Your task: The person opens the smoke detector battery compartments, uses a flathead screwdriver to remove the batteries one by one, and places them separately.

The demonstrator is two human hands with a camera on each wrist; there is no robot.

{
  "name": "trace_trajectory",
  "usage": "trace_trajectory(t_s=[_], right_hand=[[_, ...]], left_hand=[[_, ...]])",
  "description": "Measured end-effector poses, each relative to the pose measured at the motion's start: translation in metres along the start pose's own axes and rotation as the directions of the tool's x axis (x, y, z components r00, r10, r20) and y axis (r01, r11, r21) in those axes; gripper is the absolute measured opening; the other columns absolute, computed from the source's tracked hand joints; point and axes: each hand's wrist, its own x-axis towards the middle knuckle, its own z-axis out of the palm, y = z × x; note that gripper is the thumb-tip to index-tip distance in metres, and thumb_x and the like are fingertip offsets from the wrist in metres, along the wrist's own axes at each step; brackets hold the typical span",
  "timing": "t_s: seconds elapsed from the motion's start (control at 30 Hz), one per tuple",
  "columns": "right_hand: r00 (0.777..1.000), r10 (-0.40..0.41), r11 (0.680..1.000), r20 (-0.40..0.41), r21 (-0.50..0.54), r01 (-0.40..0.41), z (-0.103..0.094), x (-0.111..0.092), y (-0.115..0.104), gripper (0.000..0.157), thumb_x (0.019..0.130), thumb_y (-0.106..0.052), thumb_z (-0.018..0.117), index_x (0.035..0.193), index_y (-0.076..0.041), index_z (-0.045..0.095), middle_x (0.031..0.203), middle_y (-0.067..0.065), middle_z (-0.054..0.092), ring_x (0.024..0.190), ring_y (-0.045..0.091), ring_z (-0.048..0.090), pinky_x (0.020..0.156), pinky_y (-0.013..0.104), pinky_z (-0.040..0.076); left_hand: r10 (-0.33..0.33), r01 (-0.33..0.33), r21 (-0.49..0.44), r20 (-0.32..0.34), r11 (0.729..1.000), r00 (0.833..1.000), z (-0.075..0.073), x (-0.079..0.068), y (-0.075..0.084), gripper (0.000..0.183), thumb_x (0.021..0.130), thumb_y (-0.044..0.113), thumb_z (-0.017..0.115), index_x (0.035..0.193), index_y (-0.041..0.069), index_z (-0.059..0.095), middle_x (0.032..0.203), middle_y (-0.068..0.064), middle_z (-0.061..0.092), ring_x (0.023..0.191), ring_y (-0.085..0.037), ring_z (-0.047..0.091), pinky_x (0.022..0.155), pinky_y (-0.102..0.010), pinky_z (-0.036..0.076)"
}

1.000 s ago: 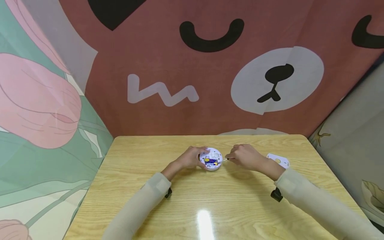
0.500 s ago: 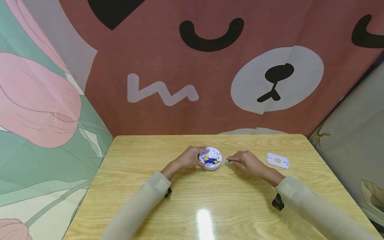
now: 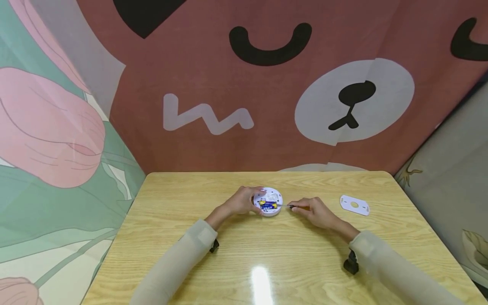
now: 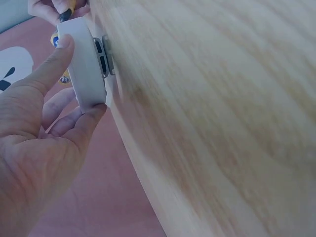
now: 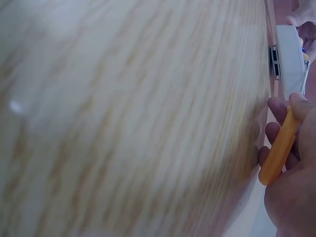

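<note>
My left hand (image 3: 242, 200) grips the left rim of a round white smoke alarm (image 3: 273, 195), thumb and fingers on opposite sides. Its back faces up, with blue and yellow batteries (image 3: 268, 205) in the recess. In the left wrist view, a battery end (image 4: 64, 77) juts out past the face. The right hand (image 3: 314, 212) holds a screwdriver by its orange handle (image 5: 279, 153). Its thin metal shaft (image 5: 305, 74) reaches over the alarm's right edge to the batteries. Under the alarm, a dark slotted part (image 4: 102, 57) shows close to the table.
A white oblong mounting plate (image 3: 347, 202) with a round hole lies on the wooden table (image 3: 228, 262), right of the right hand. Behind the table's far edge hangs a reddish printed cloth (image 3: 206, 152). Cloth also hangs at both sides.
My right hand has turned and lowered, so the orange handle now shows and the plate is uncovered. The screwdriver tip stays at the batteries. My left hand keeps its hold on the smoke alarm.
</note>
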Motion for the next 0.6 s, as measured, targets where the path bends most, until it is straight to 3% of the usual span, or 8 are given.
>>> trace_trajectory(t_s=[0.23,0.6], right_hand=[[1.0,0.022,0.999,-0.006,0.023,-0.022,0.001,-0.0009,0.0012,0.024,0.103,-0.013,0.07,0.125,-0.01,0.08,0.123,0.004,0.078,0.118,0.017,0.07,0.093,0.025,0.059],[0.997,0.071,0.996,-0.01,0.049,-0.071,-0.0002,-0.0012,-0.0001,0.023,0.103,-0.015,0.071,0.123,-0.012,0.081,0.123,0.004,0.078,0.119,0.014,0.069,0.094,0.023,0.058]], left_hand=[[-0.003,0.003,-0.028,0.003,1.0,1.0,0.0002,-0.0006,-0.0014,0.077,0.079,0.023,0.096,0.146,0.005,0.063,0.158,-0.014,0.053,0.15,-0.034,0.045,0.129,-0.06,0.02],[-0.011,0.011,-0.034,0.001,0.999,1.0,-0.0005,-0.001,-0.001,0.077,0.079,0.023,0.097,0.146,0.005,0.063,0.157,-0.011,0.055,0.15,-0.032,0.046,0.129,-0.057,0.021]])
